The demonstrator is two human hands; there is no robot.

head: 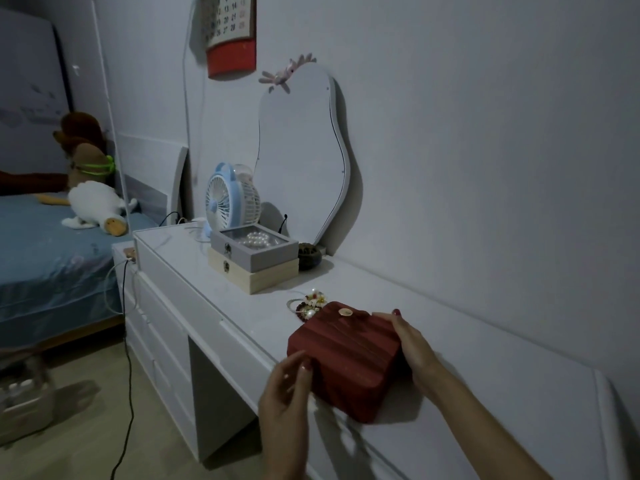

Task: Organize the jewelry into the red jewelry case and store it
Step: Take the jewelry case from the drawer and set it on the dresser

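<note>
- Red jewelry case (pixel 346 358) sits shut on the white dresser top (pixel 467 341), near the front edge, rotated so a corner points toward me; round clasp button (pixel 345 311) on the far side.
- My right hand (pixel 412 344) grips the case's right edge, fingers wrapped over the top corner, thumb side low. Reads as steadying it so it won't slide on the smooth top.
- My left hand (pixel 287 386) is at the near left corner, fingertips (pixel 306 367) touching the ribbed lid, fingers loosely bent, not clamped on anything. Can't tell if it's pressing or only resting.
- Two hands on opposite edges: I judge I'm squaring the case up or about to open it.
- Jewelry pile (pixel 310 304), with beads, pearls and a ring-like loop, lies on the dresser just behind the case's far left corner, touching or nearly so; can't tell which. Not yet in the case, so the task looks early.
- Clasp faces away from me, so the case likely needs turning before opening.
- Further back: grey glass-lid box (pixel 254 247) with pearls inside, stacked on a wooden box (pixel 252 275); small dark bowl (pixel 309 256) beside them; blue fan (pixel 230 199) and mirror (pixel 301 150) behind.
</note>
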